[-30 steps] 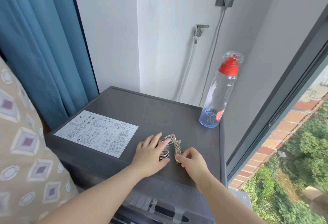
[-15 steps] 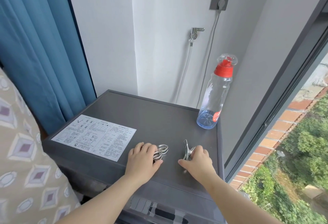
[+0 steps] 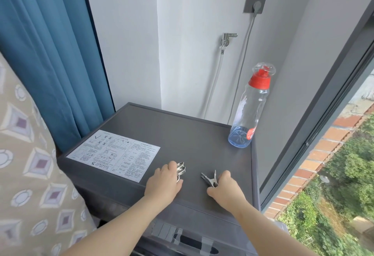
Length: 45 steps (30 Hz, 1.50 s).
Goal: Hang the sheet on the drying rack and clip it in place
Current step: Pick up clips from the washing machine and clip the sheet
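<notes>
left hand (image 3: 164, 181): down on the machine top (image 3: 182, 134) near its front edge. Fingers curled round the clip bunch (image 3: 180, 169); shiny metal loops stick out past the knuckles.
right hand (image 3: 225, 187): same surface, right of the left hand, the two apart. Fingers and thumb closed on the single clip (image 3: 210, 178), gripped at its handle end.
single clip: metal, lying low over the surface, with the open jaws pointing away from the person and to the left. Cannot tell if it touches the top.
gap: bare grey surface between the clip bunch and the single clip.
sheet (image 3: 26, 164): beige with a diamond and ring pattern, fills the lower left edge. It sits in front of the curtain (image 3: 50, 53), just beside the machine's left side. Neither hand is on it.
sticker (image 3: 115, 155): white instruction label on the left part of the top, just left of the left hand.
bottle (image 3: 250, 112): clear, red cap, upright at the back right corner, well apart from the hands.
wall: socket (image 3: 256, 1) with a plug and cable, tap (image 3: 227, 39) with a hose running down behind the machine.
right side: dark window frame (image 3: 323, 93), with brick ledge and greenery outside.
</notes>
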Tool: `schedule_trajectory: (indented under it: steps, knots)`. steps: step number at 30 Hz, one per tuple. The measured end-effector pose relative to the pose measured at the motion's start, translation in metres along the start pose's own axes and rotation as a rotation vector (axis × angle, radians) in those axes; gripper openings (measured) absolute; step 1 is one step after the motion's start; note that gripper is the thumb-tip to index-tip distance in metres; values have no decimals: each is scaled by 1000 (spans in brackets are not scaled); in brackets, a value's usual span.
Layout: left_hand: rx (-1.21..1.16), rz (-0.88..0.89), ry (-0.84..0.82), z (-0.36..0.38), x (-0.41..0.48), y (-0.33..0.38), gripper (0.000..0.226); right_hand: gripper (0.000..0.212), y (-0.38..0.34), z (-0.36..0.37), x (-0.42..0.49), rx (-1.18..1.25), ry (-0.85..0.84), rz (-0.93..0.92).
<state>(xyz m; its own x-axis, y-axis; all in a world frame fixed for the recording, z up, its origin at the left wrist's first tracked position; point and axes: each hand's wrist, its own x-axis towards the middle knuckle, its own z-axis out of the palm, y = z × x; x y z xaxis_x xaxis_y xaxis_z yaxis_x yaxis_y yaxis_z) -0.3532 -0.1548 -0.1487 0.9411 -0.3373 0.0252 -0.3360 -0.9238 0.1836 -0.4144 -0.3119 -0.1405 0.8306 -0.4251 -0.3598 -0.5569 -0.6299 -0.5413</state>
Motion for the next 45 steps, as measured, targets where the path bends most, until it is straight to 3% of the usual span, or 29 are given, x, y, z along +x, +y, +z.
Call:
schedule_trajectory:
  steps: [3, 5, 7, 9, 11, 13, 17, 21, 24, 27, 30, 35, 39, 41, 43, 45]
  knots:
    - [-518, -203, -70, -12, 2, -6, 28, 13, -9, -7, -1, 178, -119, 45]
    - [-964, -365, -114, -22, 2, -11, 26, 13, -19, -12, -4, 541, -214, 68]
    - [-1232, -441, -107, -38, 2, -17, 27, 20, -35, -19, -8, 844, -299, 17]
    - [-1347, -479, -89, -58, -3, -25, 25, 20, -57, -27, -15, 961, -367, -81]
    - [-1369, -485, -78, -84, -11, -36, 20, 15, -83, -35, -22, 940, -369, -211]
    - [-1394, -496, -41, -105, -20, -52, 28, 10, -112, -36, -27, 895, -362, -344]
    - [-1510, -500, 227, -136, -41, -68, 15, 6, -163, -38, -40, 1034, -554, -465]
    - [-1430, -583, 521, -164, -75, -83, 17, 13, -204, -24, -63, 1134, -692, -493]
    - [-1334, -607, 700, -182, -108, -94, 22, 18, -224, -7, -88, 1002, -720, -626]
    - [-1231, -591, 768, -199, -140, -100, 33, 9, -237, 9, -110, 1045, -892, -646]
    - [-1160, -528, 822, -212, -174, -92, 32, 35, -236, 10, -139, 1054, -1040, -680]
    - [-992, -504, 925, -240, -215, -87, 46, 29, -242, 2, -187, 1023, -1186, -808]
    - [-939, -482, 970, -268, -227, -108, 44, 8, -268, -10, -213, 1035, -1133, -864]
    - [-897, -462, 993, -283, -230, -115, 42, 18, -284, -17, -220, 1110, -1060, -842]
    - [-845, -428, 1019, -296, -231, -119, 41, 25, -299, -22, -226, 1125, -919, -847]
    - [-806, -392, 1053, -308, -229, -120, 45, 20, -314, -25, -233, 1118, -716, -893]
